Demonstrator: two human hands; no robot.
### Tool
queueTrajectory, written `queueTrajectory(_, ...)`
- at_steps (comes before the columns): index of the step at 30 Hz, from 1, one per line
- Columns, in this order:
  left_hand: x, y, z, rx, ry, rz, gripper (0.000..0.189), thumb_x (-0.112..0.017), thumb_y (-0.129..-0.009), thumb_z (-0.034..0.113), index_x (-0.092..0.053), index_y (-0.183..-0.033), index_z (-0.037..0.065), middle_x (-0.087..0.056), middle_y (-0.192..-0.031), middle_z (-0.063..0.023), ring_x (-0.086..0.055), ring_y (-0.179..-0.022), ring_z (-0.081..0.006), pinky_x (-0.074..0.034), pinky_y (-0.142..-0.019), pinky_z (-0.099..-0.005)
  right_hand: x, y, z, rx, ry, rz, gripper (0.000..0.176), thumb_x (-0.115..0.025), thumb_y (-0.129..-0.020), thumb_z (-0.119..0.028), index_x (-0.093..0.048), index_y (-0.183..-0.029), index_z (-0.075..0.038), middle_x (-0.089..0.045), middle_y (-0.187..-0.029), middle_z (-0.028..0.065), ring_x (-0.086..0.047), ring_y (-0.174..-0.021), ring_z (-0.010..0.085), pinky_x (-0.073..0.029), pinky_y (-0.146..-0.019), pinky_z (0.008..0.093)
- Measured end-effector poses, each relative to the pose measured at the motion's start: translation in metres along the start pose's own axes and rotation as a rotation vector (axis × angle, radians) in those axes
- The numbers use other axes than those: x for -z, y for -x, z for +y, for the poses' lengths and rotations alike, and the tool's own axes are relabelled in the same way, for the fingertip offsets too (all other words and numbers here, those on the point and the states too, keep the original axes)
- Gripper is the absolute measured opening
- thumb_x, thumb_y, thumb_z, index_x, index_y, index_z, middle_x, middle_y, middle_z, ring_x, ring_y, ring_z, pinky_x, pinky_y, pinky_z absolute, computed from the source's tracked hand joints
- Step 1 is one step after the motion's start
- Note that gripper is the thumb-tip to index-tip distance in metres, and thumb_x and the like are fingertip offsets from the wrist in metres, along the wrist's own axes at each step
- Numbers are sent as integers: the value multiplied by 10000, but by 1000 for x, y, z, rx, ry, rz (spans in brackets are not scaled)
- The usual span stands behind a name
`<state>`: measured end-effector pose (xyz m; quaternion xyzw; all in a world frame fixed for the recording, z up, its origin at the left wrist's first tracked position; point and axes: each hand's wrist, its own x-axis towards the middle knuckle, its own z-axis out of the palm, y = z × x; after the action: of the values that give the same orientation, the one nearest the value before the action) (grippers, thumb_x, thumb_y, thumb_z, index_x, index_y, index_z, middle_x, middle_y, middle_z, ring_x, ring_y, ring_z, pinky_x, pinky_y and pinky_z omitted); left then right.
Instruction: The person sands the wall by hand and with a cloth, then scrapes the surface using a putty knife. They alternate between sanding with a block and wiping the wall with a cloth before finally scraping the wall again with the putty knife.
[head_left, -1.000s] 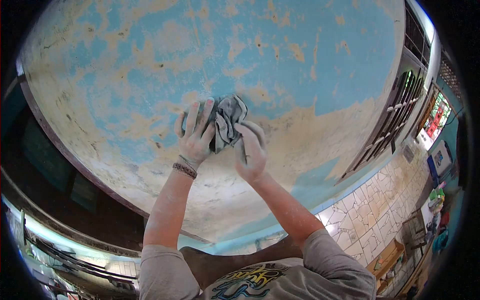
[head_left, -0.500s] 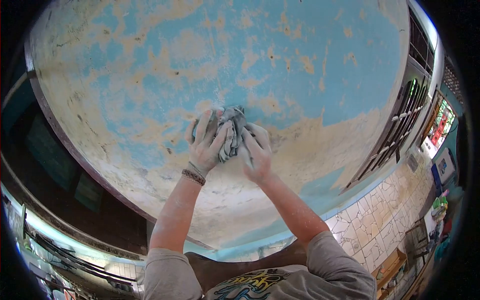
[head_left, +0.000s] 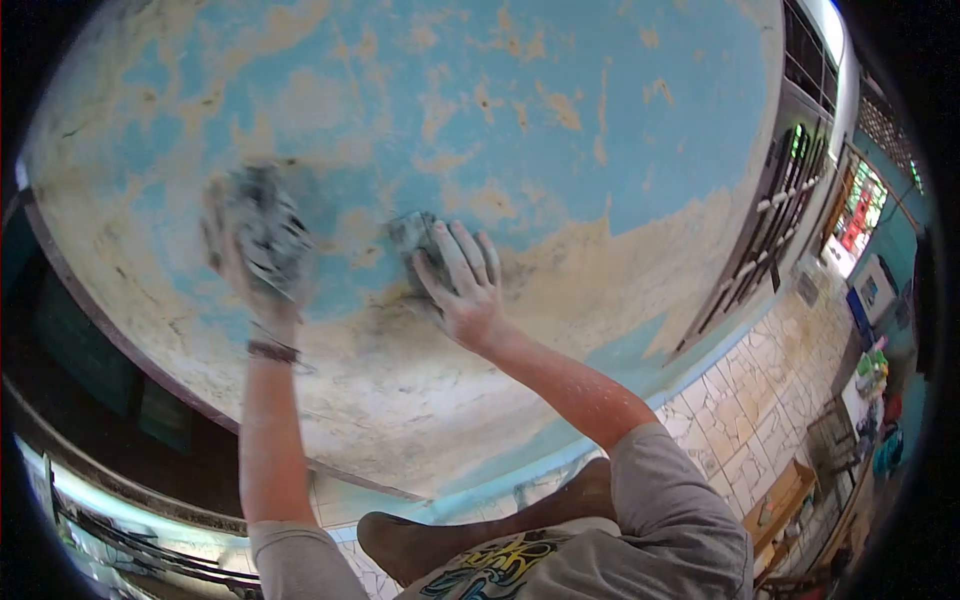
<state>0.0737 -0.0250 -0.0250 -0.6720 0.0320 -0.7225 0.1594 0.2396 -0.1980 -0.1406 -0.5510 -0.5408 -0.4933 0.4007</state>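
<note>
My left hand (head_left: 235, 255), blurred by motion, grips a crumpled grey patterned cloth (head_left: 268, 225) against the blue and beige patchy wall (head_left: 560, 130). White dust coats both hands and forearms. To the right, my right hand (head_left: 468, 290) is pressed to the wall around a small dark grey piece (head_left: 408, 232) that looks like folded sandpaper. It pokes out between the thumb and the fingers; the rest is hidden under the palm. Bare beige patches and dark smudges mark the wall around both hands.
A dark doorway (head_left: 90, 330) with a brown frame borders the wall on the left. On the right are a barred window (head_left: 765, 235) and a stone-patterned floor (head_left: 745, 395). A wooden box (head_left: 780, 505) stands at the lower right.
My hands have come apart. The left has moved left along the wall with the cloth; the right, shifted slightly left in view, now shows a dark grey piece. The view has turned somewhat.
</note>
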Motion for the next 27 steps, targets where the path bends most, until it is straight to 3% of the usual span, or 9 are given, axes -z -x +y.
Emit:
queueTrajectory(6, 6, 7, -6, -99, -206, -125, 806, -805, -745, 201, -404, -1424, 31, -470, -1436, -175, -377, -1368, -368, -330, -1093, -456, -4, 27, -7, -246, -107, 220, 513, -764, -743, -97, -642, -1240, -68, -557, -1222, 181, -536, -1055, 332, -419, -894, 429)
queueTrajectory(10, 5, 19, -16, -34, -173, -101, 657, -750, -796, 234, -468, -1355, 35, -435, -1467, -215, -385, -1375, -385, -268, -1123, -499, 5, 54, 10, -318, -348, 349, 413, -692, -846, -71, -604, -1246, -16, -618, -1066, 179, -599, -904, 305, -485, -794, 384)
queueTrajectory(12, 5, 18, -13, -39, -153, -107, 669, -751, -792, 228, -461, -1363, 34, -433, -1470, -213, -388, -1371, -387, -271, -1117, -499, 26, 79, 25, -540, -309, 421, 327, -583, -953, -112, -562, -1256, 9, -635, -931, 130, -622, -794, 226, -514, -697, 344)
queueTrajectory(14, 3, 8, -8, -121, -143, -84, 684, -745, -786, 231, -454, -1371, 29, -436, -1469, -212, -388, -1368, -394, -269, -1113, -500, 71, 81, 38, -1202, -835, 433, 316, -491, -1009, -154, -539, -1286, -10, -627, -889, 77, -620, -766, 143, -512, -630, 301)
queueTrajectory(16, 5, 10, -12, -141, -196, -107, 683, -727, -811, 225, -430, -1393, 25, -429, -1473, -212, -380, -1375, -387, -289, -1109, -491, 113, 77, 65, -1394, -772, 190, 322, -473, -1010, -137, -517, -1306, -19, -624, -908, 69, -619, -774, 126, -500, -598, 287)
queueTrajectory(18, 5, 7, -8, -148, -235, -109, 649, -695, -854, 224, -417, -1410, 35, -416, -1483, -207, -378, -1378, -383, -292, -1118, -483, 146, 81, 86, -1342, -843, 66, 308, -517, -991, -110, -523, -1286, -22, -602, -878, 32, -617, -750, 104, -503, -561, 268)
queueTrajectory(23, 4, 10, -7, -129, -236, -122, 668, -711, -848, 258, -420, -1400, 20, -425, -1470, -216, -424, -1343, -390, -337, -1093, -490, 217, 105, 136, -907, -1135, 504, 320, -559, -963, -94, -546, -1278, -39, -572, -883, 18, -543, -690, 102, -460, -589, 259)
queueTrajectory(26, 11, 30, -30, -16, -224, -174, 742, -762, -793, 254, -416, -1402, 11, -454, -1438, -219, -440, -1323, -398, -342, -1090, -491, 164, 232, 226, -1232, -1506, 700, 235, -551, -986, -149, -578, -1212, -91, -533, -836, -6, -460, -612, 92, -439, -564, 263)
queueTrajectory(27, 14, 47, -44, 47, -239, -196, 770, -779, -771, 250, -413, -1404, 9, -464, -1426, -220, -444, -1316, -400, -339, -1093, -490, 169, 209, 207, -1569, -751, 421, 233, -578, -970, -146, -593, -1192, -78, -535, -786, -20, -469, -632, 65, -399, -558, 230)
